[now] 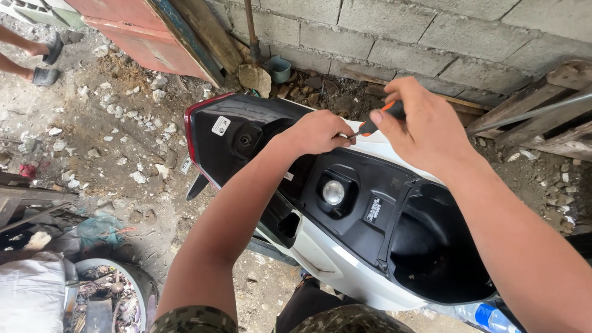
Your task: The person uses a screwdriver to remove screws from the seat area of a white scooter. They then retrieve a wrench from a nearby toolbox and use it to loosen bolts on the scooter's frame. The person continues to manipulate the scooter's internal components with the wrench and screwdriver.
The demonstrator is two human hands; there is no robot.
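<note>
A white scooter (345, 262) with its seat off shows a black under-seat tub (431, 246), a silver fuel cap (333, 192) and a red tail light (192, 120). My right hand (425, 126) grips a screwdriver with an orange and black handle (381, 118), its thin shaft pointing left. My left hand (319, 131) is closed around the shaft's tip, resting on the black rear panel (246, 132) above the fuel cap.
A grey block wall (431, 43) stands behind the scooter, with wooden planks (542, 117) at right and red boards (142, 37) at upper left. Stones litter the dirt ground (117, 135). Another person's sandalled feet (43, 58) are at far left. A bucket (114, 293) sits lower left.
</note>
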